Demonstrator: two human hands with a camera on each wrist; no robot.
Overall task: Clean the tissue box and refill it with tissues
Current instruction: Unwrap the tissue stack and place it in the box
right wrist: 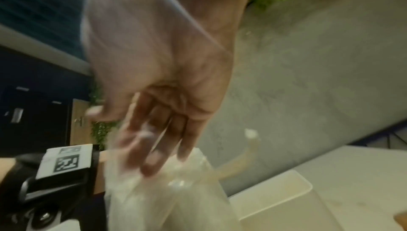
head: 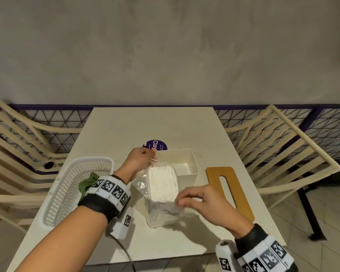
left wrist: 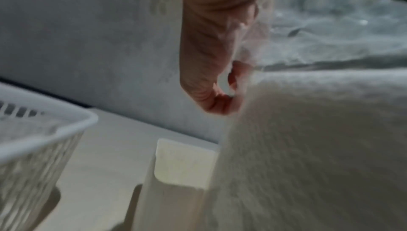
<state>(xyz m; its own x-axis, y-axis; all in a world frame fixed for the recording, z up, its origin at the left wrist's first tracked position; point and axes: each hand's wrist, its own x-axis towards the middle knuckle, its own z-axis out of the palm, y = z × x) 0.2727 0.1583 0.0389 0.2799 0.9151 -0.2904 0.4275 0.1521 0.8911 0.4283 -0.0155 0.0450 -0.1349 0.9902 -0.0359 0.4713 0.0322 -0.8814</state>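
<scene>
A clear plastic bag (head: 165, 213) with a stack of white tissues (head: 162, 185) inside is held tilted over the table. My left hand (head: 143, 158) pinches the bag's far end between thumb and finger; in the left wrist view the film (left wrist: 330, 26) runs from that pinch (left wrist: 229, 95) over the tissues (left wrist: 308, 147). My right hand (head: 185, 201) is at the bag's near end, its fingers (right wrist: 158, 147) fairly straight and touching the plastic (right wrist: 165, 200). The open white tissue box (head: 192, 163) stands just behind the bag. Its wooden slotted lid (head: 241, 201) lies to the right.
A white slotted basket (head: 67, 193) holding a green cloth (head: 88, 183) stands at the left of the pale table (head: 145, 124). A purple round sticker (head: 158, 145) lies behind the box. Cream slatted chairs (head: 283, 154) flank the table, and a grey wall runs behind.
</scene>
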